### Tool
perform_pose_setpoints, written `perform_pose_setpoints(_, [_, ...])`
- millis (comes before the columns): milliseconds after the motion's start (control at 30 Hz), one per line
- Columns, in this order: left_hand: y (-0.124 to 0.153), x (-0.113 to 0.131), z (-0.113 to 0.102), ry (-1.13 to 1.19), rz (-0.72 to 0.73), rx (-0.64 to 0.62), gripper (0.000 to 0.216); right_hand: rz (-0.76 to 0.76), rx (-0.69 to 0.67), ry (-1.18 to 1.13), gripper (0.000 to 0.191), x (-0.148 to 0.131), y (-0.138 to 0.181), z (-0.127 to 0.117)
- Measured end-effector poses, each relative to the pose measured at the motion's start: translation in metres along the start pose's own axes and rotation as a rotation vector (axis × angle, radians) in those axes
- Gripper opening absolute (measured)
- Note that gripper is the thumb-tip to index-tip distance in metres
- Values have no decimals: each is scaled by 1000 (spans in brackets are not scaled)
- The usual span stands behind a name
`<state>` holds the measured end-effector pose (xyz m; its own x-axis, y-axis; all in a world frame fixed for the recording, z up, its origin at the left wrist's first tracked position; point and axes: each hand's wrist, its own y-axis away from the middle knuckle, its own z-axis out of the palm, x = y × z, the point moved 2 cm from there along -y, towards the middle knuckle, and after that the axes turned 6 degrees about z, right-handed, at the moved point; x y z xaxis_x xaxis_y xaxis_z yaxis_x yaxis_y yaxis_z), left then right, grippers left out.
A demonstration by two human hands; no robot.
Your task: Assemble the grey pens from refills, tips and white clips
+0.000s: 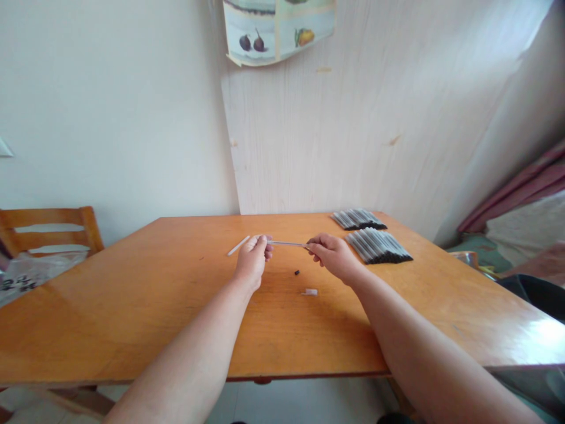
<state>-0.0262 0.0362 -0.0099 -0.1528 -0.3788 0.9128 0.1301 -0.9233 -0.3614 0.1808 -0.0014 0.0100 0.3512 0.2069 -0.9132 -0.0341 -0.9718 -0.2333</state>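
Observation:
Both my hands meet over the middle of the orange wooden table (132, 306). My left hand (253, 256) is closed around a white tube (239, 245) that sticks out to its left. My right hand (332, 253) pinches the other end of a thin pale rod (286, 243) that spans the gap between the two hands. Just below the hands, a tiny black cap (296, 272) and a small clear piece (311, 292) lie on the table.
Two flat bundles of black-tipped clear tubes lie at the table's far right, one near (378, 246) and one farther back (358, 219). A wooden chair (48, 229) with a plastic bag (30, 274) stands left. A wood panel (331, 118) leans behind.

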Motion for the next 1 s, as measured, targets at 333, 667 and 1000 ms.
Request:
perform_pose_setpoints(333, [-10, -9, -2, -169, 107, 8, 37, -133, -73, 333, 17, -2, -1, -9])
perform_pose_setpoints(667, [-29, -30, -18, -578, 293, -19, 44, 8, 385, 577, 22, -5, -3, -66])
perform_pose_setpoints(1000, [-22, -15, -12, -685, 342, -18, 34, 390, 699, 835, 34, 26, 9, -144])
